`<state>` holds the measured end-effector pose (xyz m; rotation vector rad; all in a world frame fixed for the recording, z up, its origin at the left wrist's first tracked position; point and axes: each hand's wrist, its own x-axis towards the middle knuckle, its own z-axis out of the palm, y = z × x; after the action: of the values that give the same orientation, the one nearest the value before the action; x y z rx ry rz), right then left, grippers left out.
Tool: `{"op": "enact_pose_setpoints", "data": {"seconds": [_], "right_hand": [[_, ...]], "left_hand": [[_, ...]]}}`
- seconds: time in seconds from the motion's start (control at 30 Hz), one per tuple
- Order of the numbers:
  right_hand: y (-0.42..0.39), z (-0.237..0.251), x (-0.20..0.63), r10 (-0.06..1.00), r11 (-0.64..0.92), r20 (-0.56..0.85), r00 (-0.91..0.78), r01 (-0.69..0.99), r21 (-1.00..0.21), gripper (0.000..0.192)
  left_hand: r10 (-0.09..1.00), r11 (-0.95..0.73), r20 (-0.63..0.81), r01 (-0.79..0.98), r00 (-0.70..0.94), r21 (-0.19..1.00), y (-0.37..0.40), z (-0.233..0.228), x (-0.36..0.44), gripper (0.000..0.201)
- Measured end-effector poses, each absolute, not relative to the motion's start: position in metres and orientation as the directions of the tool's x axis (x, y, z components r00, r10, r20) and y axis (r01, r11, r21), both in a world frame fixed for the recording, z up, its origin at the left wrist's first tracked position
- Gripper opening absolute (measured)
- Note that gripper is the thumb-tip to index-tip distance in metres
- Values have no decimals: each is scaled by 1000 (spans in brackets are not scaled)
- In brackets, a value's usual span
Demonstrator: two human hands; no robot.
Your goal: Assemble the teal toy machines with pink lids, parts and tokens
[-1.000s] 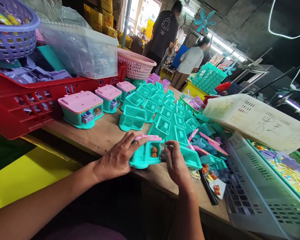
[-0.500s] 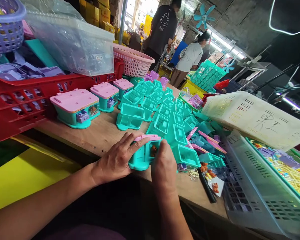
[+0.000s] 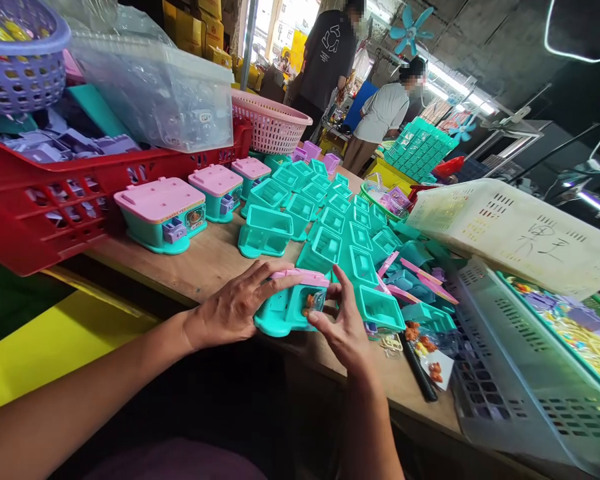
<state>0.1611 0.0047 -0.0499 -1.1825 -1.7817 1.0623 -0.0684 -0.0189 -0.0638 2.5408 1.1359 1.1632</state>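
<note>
A teal plastic toy box (image 3: 285,312) with a pink lid is held just above the table's front edge. My left hand (image 3: 235,303) is closed on its left side, fingers laid along the lid. My right hand (image 3: 347,327) grips the right end, with the thumb at the lower corner of a small clear window (image 3: 314,301) and the index finger raised beside the lid. Small orange-brown figures show behind that window. Open teal box bodies (image 3: 380,308) stand in rows just beyond my hands. Pink-lidded boxes (image 3: 161,213) with purple drawers are lined up at the left.
A red crate (image 3: 40,213) of purple parts borders the left, with a clear bin (image 3: 180,100) on top. On the right are a translucent crate (image 3: 510,373) and a cream crate (image 3: 510,227). A black-handled tool (image 3: 420,370) lies near orange pieces (image 3: 435,371). Two people stand farther back.
My right hand has gone from a fist against the box's front to a looser grip at its right end. A clear window now covers the front opening.
</note>
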Motion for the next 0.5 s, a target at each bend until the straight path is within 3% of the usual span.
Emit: {"op": "enact_pose_setpoints", "data": {"seconds": [0.07,0.17,0.23,0.33,0.5], "right_hand": [[10,-62,156,950,178,99,-297,248,-952,109],[11,-71,151,922,101,46,-384,125,-987,109],[9,-72,152,904,131,70,-421,118,-984,110],[5,-72,157,866,261,130,-483,215,-941,101],[-4,-84,164,810,389,202,-550,247,-888,95]], "left_hand": [[646,-757,579,518,497,399,-18,-61,-71,85],[661,-750,520,441,542,494,-21,-58,-71,103],[759,-649,476,467,444,600,-23,-59,-68,119],[898,-441,372,513,237,737,-25,-65,-59,123],[965,-260,207,520,158,814,-31,-73,-52,118]]}}
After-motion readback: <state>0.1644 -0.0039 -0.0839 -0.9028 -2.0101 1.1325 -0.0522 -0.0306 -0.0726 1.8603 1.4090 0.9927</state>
